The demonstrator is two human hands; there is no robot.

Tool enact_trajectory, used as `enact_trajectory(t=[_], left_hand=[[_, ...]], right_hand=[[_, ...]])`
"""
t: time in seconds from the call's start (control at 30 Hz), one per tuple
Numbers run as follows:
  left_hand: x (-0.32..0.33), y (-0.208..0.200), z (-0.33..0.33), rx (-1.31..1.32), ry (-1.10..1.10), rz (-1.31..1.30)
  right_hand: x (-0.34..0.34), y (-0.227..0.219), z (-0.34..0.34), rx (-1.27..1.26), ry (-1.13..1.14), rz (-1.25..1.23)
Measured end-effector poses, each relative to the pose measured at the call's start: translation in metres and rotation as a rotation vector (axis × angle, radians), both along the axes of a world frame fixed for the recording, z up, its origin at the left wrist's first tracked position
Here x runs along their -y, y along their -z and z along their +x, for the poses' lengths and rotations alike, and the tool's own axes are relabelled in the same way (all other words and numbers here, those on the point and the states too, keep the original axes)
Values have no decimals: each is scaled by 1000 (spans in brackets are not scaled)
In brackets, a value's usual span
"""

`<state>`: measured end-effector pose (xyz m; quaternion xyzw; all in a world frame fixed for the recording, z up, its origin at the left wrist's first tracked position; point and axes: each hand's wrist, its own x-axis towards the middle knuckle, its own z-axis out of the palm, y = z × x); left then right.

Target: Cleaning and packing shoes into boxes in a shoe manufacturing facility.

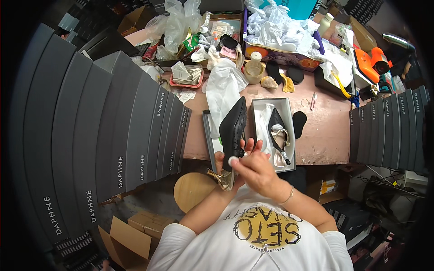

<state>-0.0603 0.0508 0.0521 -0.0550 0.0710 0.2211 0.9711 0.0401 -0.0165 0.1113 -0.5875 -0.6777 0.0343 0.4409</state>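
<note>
A black pointed shoe [233, 128] with a gold strap [222, 179] is held over the table's near edge, toe pointing away and sole partly turned toward me. My left hand [219, 161] is closed around its heel end, partly hidden by the shoe. My right hand [258, 170] pinches a small white piece [233, 161] against the shoe near the heel; its exact kind is unclear. Just right, an open shoebox [293, 149] contains the matching shoe [275, 121] with white paper. Behind the held shoe, the box's lid [208, 131] lies partly covered.
Tall stacks of grey shoeboxes [131, 131] rise at left, with more boxes [386, 126] at right. A glue jar [254, 70], black insoles [299, 124], small scissors [313, 101] and a carton of crumpled white paper [280, 27] are on the table. A round stool [192, 192] stands below.
</note>
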Motion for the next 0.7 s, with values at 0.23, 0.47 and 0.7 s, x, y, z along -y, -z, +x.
enact_trajectory(t=[0.23, 0.47, 0.7], left_hand=[[-2, 5, 4, 82, -21, 37], [-12, 8, 13, 112, -49, -51], [-29, 8, 27, 91, -53, -199]], right_hand=[[17, 8, -18, -73, -117, -14], [21, 7, -26, -94, -240, -37], [39, -12, 11, -179, -271, -227]])
